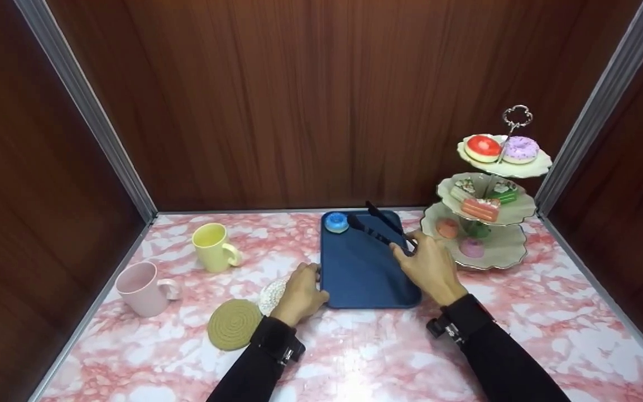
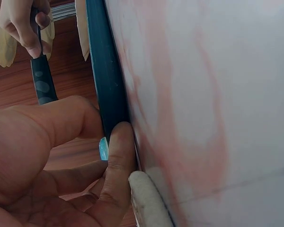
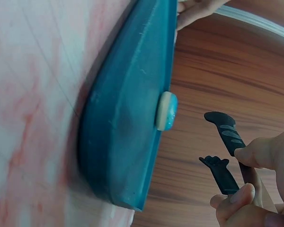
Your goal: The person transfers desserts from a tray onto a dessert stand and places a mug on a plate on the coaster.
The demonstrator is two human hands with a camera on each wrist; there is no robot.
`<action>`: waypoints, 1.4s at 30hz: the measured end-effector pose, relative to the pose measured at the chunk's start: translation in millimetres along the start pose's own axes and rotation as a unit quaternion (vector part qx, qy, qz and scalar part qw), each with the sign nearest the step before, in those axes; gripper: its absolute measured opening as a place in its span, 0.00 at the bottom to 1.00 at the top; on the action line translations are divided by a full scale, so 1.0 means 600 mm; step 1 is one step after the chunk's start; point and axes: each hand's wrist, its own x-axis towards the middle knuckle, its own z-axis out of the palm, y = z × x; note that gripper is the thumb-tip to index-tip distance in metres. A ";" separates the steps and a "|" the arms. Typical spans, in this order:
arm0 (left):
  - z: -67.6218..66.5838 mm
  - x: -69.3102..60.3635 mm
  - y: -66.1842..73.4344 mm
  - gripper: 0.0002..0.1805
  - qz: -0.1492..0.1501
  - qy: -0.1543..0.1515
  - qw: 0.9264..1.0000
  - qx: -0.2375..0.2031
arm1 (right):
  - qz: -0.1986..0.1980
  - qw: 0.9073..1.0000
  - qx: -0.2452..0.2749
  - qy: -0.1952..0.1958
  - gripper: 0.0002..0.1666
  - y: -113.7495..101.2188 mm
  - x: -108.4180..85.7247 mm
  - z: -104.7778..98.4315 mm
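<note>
Black sleeves point(image 1: 508, 357) lie nearest; left hand point(image 1: 301, 293) grips the blue tray point(image 1: 355, 271) by its rim, right hand point(image 1: 432, 268) grasps parted tongs point(image 1: 380, 237).

1. Shining bright across the tabletop point(image 1: 355, 357) in the head view, seemingly from overhead, flaring into white glare at the near middle!
2. Dropping off to a dimmer brown on the back wall point(image 1: 277, 111).
3. Over to the left wrist: washing out pale, blurring softly across the tabletop.
4. And the right wrist: casting soft shadow alongside the tray point(image 3: 125, 118), bowing the metal strip point(image 3: 258, 21) near the corner!
</note>
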 end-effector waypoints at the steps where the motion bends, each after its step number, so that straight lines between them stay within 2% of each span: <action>1: 0.000 0.000 0.000 0.35 0.001 0.001 1.000 0.000 | 0.002 1.000 -0.001 -0.005 0.28 -0.001 0.000 0.003; 13: 0.000 0.001 -0.001 0.35 0.002 0.005 1.000 0.005 | 0.013 0.999 -0.022 -0.041 0.33 -0.006 0.007 0.033; 19: 0.000 -0.001 0.000 0.35 0.001 0.005 1.000 -0.001 | 0.018 0.998 -0.027 -0.054 0.32 -0.014 0.009 0.044; 30: 0.001 -0.001 -0.001 0.36 0.000 0.002 1.000 0.000 | 0.015 0.997 -0.011 -0.081 0.32 -0.032 0.015 0.061; 42: -0.001 -0.001 -0.001 0.36 0.011 0.002 1.000 0.000 | 0.024 0.996 -0.013 -0.080 0.29 -0.040 0.021 0.075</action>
